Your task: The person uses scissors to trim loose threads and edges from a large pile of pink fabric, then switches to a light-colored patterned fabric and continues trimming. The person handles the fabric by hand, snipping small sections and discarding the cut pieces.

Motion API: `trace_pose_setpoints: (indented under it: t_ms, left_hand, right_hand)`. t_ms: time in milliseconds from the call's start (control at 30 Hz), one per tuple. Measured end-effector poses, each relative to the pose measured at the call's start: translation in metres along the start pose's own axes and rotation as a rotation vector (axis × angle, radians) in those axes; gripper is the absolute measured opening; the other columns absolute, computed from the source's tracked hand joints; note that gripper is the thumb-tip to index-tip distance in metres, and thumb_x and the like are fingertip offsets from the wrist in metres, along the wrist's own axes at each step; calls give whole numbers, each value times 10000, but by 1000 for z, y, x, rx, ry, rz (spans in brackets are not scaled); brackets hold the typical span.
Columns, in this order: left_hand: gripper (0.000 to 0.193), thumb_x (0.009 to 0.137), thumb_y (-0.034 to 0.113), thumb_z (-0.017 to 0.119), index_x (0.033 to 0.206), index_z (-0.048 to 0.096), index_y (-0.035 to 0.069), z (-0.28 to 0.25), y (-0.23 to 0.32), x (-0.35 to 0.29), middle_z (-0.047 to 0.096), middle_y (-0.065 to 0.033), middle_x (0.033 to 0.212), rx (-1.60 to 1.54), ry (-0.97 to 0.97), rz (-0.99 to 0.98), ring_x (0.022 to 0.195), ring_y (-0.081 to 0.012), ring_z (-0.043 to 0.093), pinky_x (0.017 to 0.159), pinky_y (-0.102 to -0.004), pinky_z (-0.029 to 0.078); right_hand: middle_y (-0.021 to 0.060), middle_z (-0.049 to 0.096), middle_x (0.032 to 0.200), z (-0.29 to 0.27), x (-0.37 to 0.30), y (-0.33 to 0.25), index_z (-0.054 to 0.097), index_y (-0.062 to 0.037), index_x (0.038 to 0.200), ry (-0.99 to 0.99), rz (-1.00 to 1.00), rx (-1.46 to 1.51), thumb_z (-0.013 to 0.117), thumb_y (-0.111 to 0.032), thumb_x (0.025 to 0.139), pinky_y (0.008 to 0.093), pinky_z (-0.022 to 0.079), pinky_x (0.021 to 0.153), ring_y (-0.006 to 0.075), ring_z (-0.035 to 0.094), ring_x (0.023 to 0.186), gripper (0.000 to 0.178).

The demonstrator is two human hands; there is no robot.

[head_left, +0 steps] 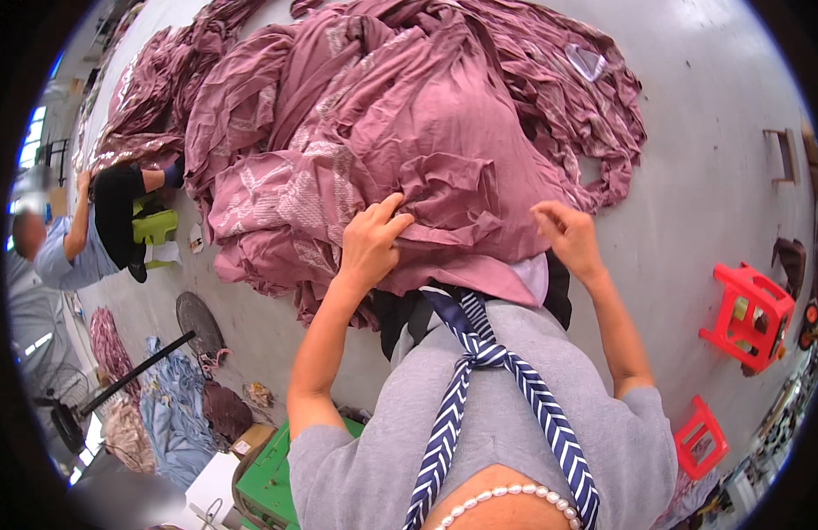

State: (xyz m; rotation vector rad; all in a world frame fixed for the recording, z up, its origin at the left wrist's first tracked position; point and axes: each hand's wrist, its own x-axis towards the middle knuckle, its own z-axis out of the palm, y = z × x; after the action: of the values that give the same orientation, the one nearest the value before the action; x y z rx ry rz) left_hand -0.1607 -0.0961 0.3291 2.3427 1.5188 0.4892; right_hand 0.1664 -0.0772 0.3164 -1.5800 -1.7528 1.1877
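As left hand point(371, 245) touches mauve cloth point(435, 124), long folds point(325, 93) stretch forward.

Mauve-pink fabric point(427, 115), whitish-patterned in patches, lies heaped and crumpled on the grey floor point(700, 168).

Under you is a grey floor point(692, 150). The pink cloth point(382, 97) sprawls over it in a large heap, its near edge reaching your lap. To your right, the floor carries two red stools point(762, 331); to your left, a green stool point(155, 226), a dark round base point(200, 322), a blue cloth point(172, 389) and, just beside that, a maroon bundle point(225, 411).
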Motion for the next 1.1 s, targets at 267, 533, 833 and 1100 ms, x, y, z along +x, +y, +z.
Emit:
trace_pose_setpoints:
  t_ms: [267,533,833,1100]
  left_hand:
    - [366,666,212,795,970,649,71,-48,37,22,566,-157,1202,-80,-87,35,1035,-307,558,858,-397,445]
    - [217,752,176,739,893,654,35,4,62,48,648,-90,790,-381,22,-354,748,-232,636,683,-331,496]
    - [275,745,75,691,1004,609,33,30,70,73,648,-59,823,-402,450,-334,649,-105,578,587,-235,461]
    - [200,828,-60,635,895,482,51,2,76,66,619,-92,961,-1192,663,-335,780,-99,580,723,-230,483]
  right_hand:
    - [83,621,874,1,28,-3,638,-24,1000,117,-55,122,671,-70,793,295,458,636,177,582,677,214]
    - [109,624,946,30,80,-17,645,-39,972,95,-494,117,672,-52,766,309,472,626,239,593,685,208]
    - [115,581,711,30,68,-53,630,-9,867,41,-289,190,689,-67,743,315,430,531,224,544,559,149]
    - [73,603,757,25,42,-87,608,-59,850,176,-723,53,629,44,621,336,473,545,252,603,622,251]
